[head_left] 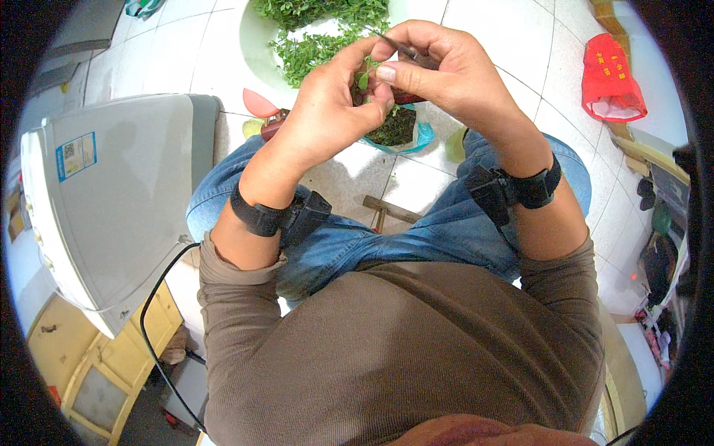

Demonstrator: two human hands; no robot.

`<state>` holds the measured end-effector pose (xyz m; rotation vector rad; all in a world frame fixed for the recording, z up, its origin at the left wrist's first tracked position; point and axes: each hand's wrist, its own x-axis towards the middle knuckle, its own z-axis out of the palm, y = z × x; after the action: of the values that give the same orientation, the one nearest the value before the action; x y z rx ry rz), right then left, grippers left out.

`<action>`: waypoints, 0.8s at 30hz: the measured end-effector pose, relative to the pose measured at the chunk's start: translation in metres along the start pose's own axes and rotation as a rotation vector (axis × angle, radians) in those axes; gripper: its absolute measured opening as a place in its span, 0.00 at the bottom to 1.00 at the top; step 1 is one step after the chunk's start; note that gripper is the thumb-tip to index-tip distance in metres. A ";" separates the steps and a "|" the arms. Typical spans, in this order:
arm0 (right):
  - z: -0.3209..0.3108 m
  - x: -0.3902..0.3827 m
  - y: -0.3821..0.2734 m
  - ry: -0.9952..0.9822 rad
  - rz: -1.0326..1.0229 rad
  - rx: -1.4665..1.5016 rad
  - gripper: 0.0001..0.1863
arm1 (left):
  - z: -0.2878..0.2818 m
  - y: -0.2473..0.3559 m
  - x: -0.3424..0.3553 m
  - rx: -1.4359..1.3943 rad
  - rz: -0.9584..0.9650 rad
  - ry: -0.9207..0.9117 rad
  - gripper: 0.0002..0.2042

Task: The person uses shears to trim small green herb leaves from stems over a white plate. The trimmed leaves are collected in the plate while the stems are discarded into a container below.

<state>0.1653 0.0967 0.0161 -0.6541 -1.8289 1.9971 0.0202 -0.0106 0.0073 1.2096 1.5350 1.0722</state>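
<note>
My left hand [335, 111] is closed around a small green sprig [364, 78], its leaves showing between thumb and fingers. Close against it, my right hand [454, 74] grips a dark, thin, pointed tool [401, 49]; whether this is a knife or scissors cannot be made out. The fingertips of both hands nearly meet. Beyond them stands a pale green basin [256, 56] with leafy green sprigs [301, 56] in it. Partly hidden below my hands, a teal plastic bag [425, 137] holds dark green plant bits [394, 128].
A large grey-white appliance [126, 186] stands on my left. On the tiled floor to the right lies a red bag [611, 78]. A wooden piece [394, 209] shows between my knees, and a black cable [145, 312] runs down on the left.
</note>
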 end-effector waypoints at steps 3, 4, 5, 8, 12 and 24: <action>0.006 0.002 0.003 0.041 -0.083 -0.091 0.11 | 0.002 -0.002 0.001 0.097 0.017 0.015 0.20; 0.006 0.002 0.003 0.049 -0.098 -0.116 0.11 | 0.002 -0.002 0.001 0.106 0.030 0.036 0.20; 0.006 0.002 0.003 0.038 -0.078 -0.105 0.11 | 0.003 -0.003 0.002 0.119 0.033 0.057 0.21; 0.005 0.002 0.004 0.038 -0.024 -0.085 0.10 | 0.003 -0.003 0.001 -0.005 0.038 0.043 0.19; 0.000 0.003 0.004 0.093 0.027 -0.166 0.10 | -0.005 0.001 -0.002 -0.341 -0.035 -0.012 0.14; -0.003 -0.004 0.001 0.071 0.074 -0.026 0.15 | -0.019 0.004 -0.007 -0.378 -0.227 0.025 0.08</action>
<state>0.1706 0.0965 0.0158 -0.8005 -1.8167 1.9733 0.0034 -0.0191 0.0166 0.7488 1.3720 1.1623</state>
